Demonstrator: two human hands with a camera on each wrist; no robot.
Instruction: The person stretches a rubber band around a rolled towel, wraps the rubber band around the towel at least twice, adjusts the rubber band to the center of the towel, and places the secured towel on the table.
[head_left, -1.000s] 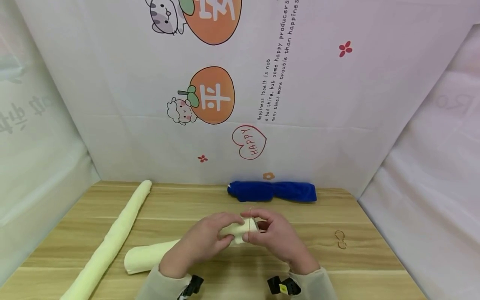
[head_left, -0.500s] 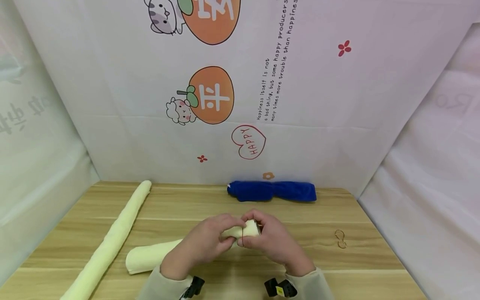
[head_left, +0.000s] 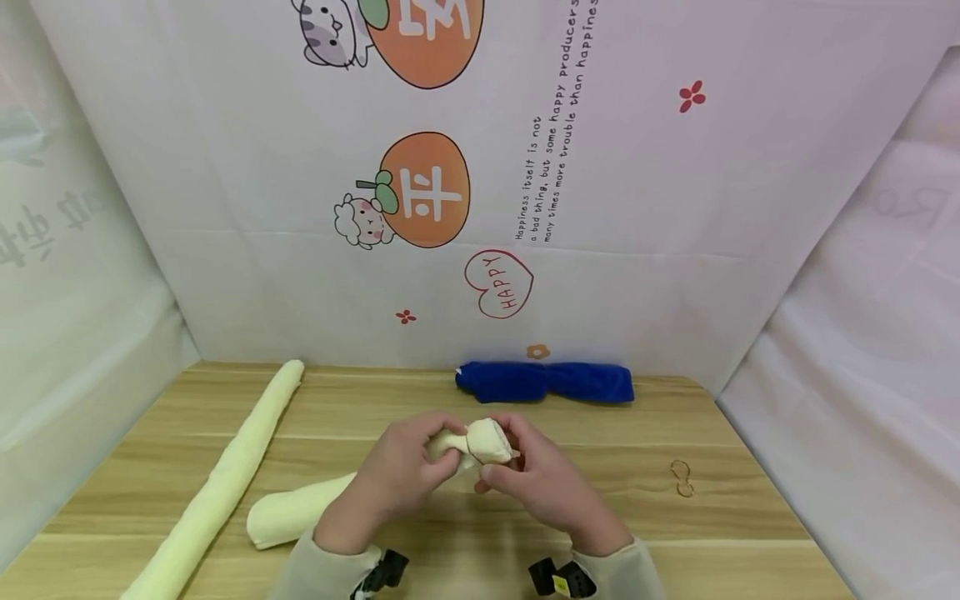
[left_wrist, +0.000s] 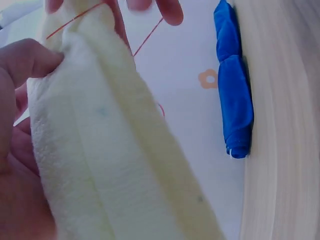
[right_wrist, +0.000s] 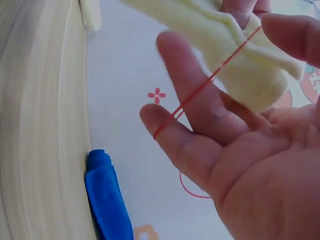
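Observation:
A pale yellow towel roll [head_left: 303,508] lies slantwise under my left forearm, and its far end is lifted between my hands. My left hand [head_left: 405,462] grips the roll just behind that end, thumb in front. My right hand [head_left: 543,479] is at the end, thumb near its front and other fingers behind. A red rubber band [right_wrist: 220,67] goes across the towel. In the right wrist view the band stretches from the towel to the little finger of my right hand, which hooks it. The left wrist view shows the same band [left_wrist: 75,19] across the towel's narrowed part.
Another long yellow roll [head_left: 228,475] lies on the wooden table [head_left: 735,550] at the left. A blue towel roll [head_left: 543,383], narrowed at its middle, lies along the back edge. Loose rubber bands [head_left: 682,479] lie at the right. A printed white sheet [head_left: 637,292] stands behind.
The band has moved left from the towel's end to the narrowed part by my left fingers. The towel's end has tilted upward, and my right fingers have shifted behind it.

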